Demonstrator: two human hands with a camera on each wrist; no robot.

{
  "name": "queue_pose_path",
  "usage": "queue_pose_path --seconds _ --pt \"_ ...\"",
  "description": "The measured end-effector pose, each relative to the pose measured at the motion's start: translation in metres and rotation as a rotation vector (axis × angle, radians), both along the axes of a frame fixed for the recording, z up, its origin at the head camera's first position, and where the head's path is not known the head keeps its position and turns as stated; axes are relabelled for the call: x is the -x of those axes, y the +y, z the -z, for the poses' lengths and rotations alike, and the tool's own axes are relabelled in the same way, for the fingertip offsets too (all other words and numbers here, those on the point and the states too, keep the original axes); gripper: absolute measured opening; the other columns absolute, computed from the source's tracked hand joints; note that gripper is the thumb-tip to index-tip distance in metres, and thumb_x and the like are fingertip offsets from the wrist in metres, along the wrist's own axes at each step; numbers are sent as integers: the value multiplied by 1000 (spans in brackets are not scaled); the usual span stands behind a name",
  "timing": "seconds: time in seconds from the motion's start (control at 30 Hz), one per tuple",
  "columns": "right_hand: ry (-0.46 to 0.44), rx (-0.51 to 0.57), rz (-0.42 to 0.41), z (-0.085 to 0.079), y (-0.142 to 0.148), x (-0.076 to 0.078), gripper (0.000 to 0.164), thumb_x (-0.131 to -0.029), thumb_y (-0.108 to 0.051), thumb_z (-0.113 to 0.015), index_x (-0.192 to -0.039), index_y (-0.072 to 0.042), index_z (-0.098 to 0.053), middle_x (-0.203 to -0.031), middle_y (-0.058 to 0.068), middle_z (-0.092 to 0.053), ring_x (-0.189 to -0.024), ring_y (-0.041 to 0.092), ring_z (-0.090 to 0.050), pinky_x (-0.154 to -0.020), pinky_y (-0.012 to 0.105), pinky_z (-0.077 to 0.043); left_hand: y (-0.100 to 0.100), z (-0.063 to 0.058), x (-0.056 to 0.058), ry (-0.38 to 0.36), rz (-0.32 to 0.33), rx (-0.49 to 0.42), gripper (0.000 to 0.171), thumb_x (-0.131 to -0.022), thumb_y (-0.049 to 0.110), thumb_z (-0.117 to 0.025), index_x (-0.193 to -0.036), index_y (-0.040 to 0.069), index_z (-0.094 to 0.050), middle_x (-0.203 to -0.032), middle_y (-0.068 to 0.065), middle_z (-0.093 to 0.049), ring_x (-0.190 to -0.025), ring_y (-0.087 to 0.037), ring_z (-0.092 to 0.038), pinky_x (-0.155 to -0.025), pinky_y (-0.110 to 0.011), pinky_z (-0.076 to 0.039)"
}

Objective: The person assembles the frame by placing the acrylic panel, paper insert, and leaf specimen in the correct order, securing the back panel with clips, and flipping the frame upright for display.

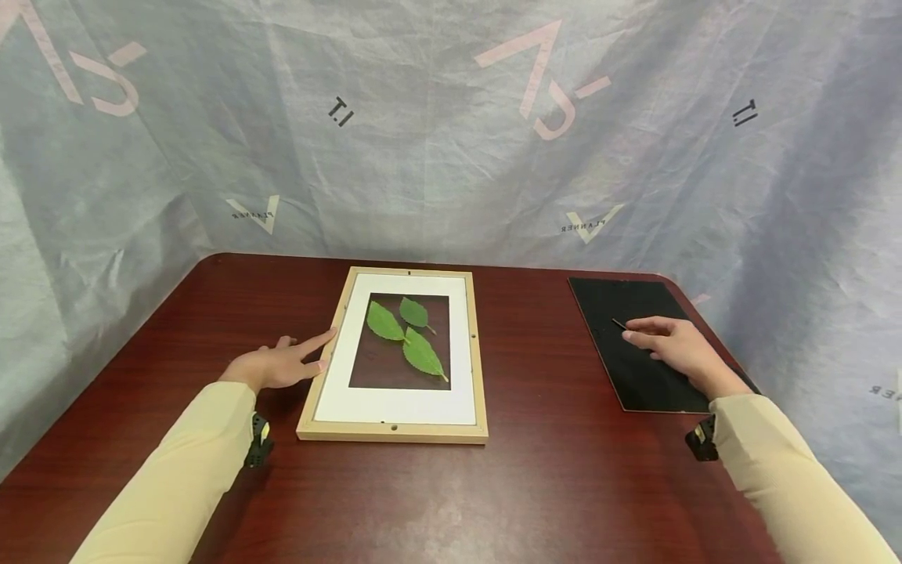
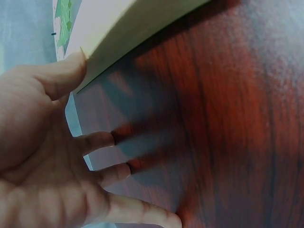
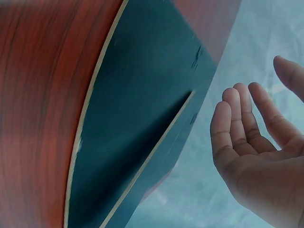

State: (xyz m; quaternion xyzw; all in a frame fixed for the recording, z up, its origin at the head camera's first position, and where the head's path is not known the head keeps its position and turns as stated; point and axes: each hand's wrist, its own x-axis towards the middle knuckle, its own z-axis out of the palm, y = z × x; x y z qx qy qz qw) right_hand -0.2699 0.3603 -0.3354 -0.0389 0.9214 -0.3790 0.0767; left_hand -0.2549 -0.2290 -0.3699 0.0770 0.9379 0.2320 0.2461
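Note:
A light wooden picture frame (image 1: 437, 433) lies flat on the table, holding a white mat (image 1: 416, 406) with green leaves (image 1: 423, 356) in its window. My left hand (image 1: 282, 364) touches the frame's left side with thumb and index finger; the left wrist view has the thumb (image 2: 69, 76) against its wooden side and other fingertips down on the tabletop. On the right lies a black backing board (image 1: 620, 368) with a flap-like stand (image 3: 156, 166) raised from its face. My right hand (image 1: 672, 345) hovers over this board, its fingers loosely bent, apart from the stand in the right wrist view.
The dark red wooden table (image 1: 535, 470) has rounded back corners. Grey printed sheeting (image 1: 437, 172) hangs behind it and along both sides. The backing board reaches the table's right edge. Small dark tabs sit along the frame's inner rim.

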Motion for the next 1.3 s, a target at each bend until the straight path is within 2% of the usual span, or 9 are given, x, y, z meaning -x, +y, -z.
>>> queue_pose_path --seconds 0.53,0.67,0.77,0.87,0.9,0.97,1.07,1.13,1.3 --pt "-31 -21 127 6 60 -8 71 -105 -44 -53 -150 9 -39 -153 39 -29 -132 55 -42 -102 57 -45 14 -21 -15 8 4 20 68 -110 37 -43 -163 9 -11 -153 -50 -4 -141 -69 -2 -109 -78 -9" --pt "-29 13 182 7 74 -10 64 -103 -46 -57 -146 1 -49 -154 40 -27 -130 56 -44 -100 58 -44 14 -19 -14 5 -3 15 68 -110 37 -43 -163 10 -11 -152 -50 -4 -139 -72 -2 -108 -79 -9" --pt "-3 13 230 9 84 -10 50 -100 -47 -62 -136 -11 -59 -153 39 -31 -109 34 -65 -93 43 -52 14 -19 -14 3 -4 17 68 -110 38 -43 -163 10 -11 -152 -51 -4 -137 -74 -3 -108 -79 -11" --pt "34 -29 269 10 93 -11 49 -99 -44 -64 -133 -9 -62 -149 40 -37 -89 9 -66 -77 31 -55 15 -20 -14 4 -1 22 68 -110 38 -43 -163 10 -10 -152 -51 -4 -137 -74 -4 -107 -79 -12" --pt "40 -45 283 11 95 -11 54 -99 -44 -64 -135 -4 -60 -147 40 -38 -88 9 -66 -76 32 -55 15 -20 -14 4 0 23 68 -110 38 -42 -163 11 -10 -152 -51 -4 -137 -74 -4 -107 -79 -12" --pt "39 -72 305 12 99 -13 66 -100 -45 -61 -142 6 -52 -148 43 -34 -102 32 -66 -83 44 -54 15 -20 -14 4 0 20 68 -110 37 -43 -163 11 -11 -152 -51 -4 -138 -73 -4 -108 -79 -11" --pt "22 -110 336 13 102 -16 75 -102 -46 -57 -147 12 -40 -150 46 -25 -127 62 -39 -91 64 -45 11 -14 -11 7 2 12 70 -109 42 -43 -163 12 -10 -153 -50 -4 -139 -72 -2 -108 -79 -9" --pt "10 -146 351 14 104 -17 76 -102 -46 -55 -148 13 -38 -150 48 -20 -132 66 -27 -97 70 -38 8 -10 -8 11 6 11 72 -108 46 -43 -164 15 -10 -153 -49 -4 -140 -71 -2 -108 -79 -9" --pt "-39 -255 339 17 112 -17 82 -101 -50 -55 -147 16 -34 -146 51 -19 -129 67 -27 -98 71 -36 4 -4 -3 2 7 6 75 -107 50 -43 -165 19 -7 -155 -48 -2 -142 -69 0 -109 -78 -6"
